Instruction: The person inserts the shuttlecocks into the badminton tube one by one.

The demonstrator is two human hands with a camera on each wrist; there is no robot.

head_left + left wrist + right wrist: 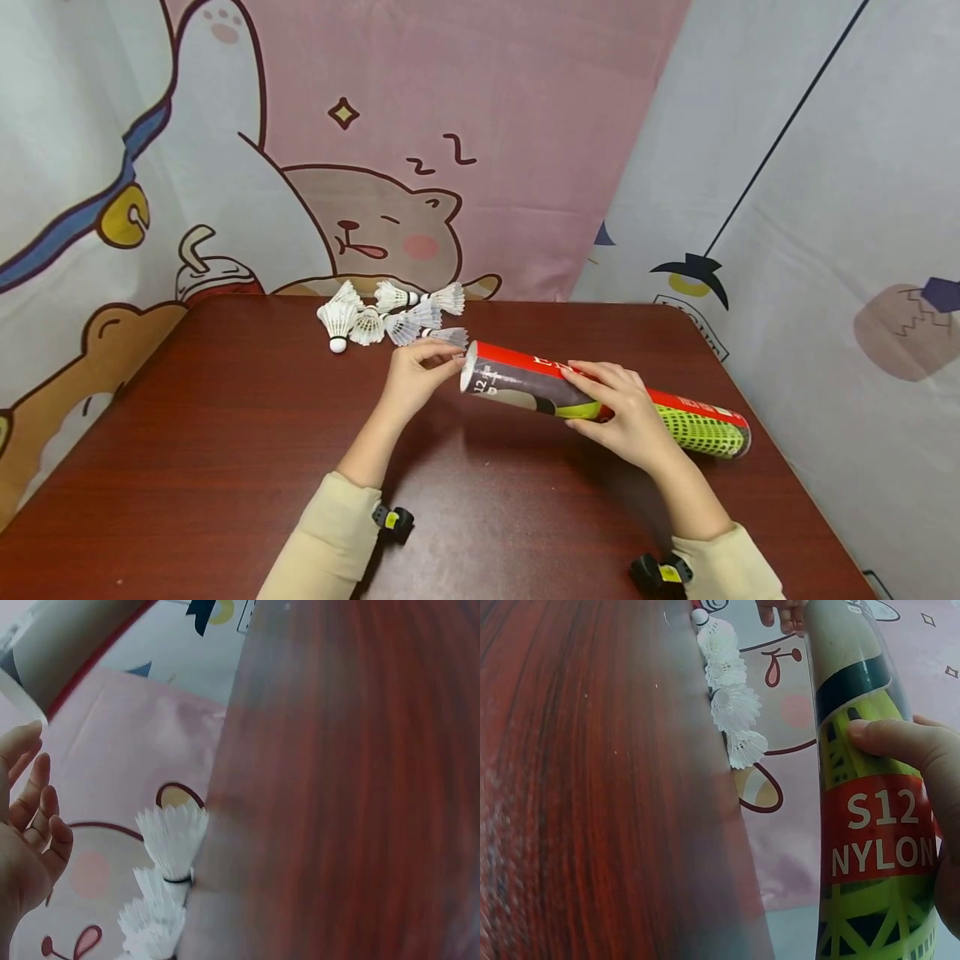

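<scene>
A long shuttlecock tube [525, 379], red, grey and lime green, slants over the table with its left end raised. My right hand [622, 408] grips it around the middle, thumb on the near side; the red band there reads "S12 NYLON" in the right wrist view. My left hand [420, 375] is at the tube's white left end, thumb and index tips close together right at the rim [26, 701]. I cannot tell whether they pinch anything. Its other fingers are loosely bent. Behind this hand lies a cluster of white shuttlecocks [367, 325] with black bands.
The dark red wooden table [225, 467] stretches under both arms. Several shuttlecocks lie near its far edge, one with its white cork [338, 343] facing me. Close behind that edge hangs a cartoon-printed cloth [525, 167], with more cloth along the right side.
</scene>
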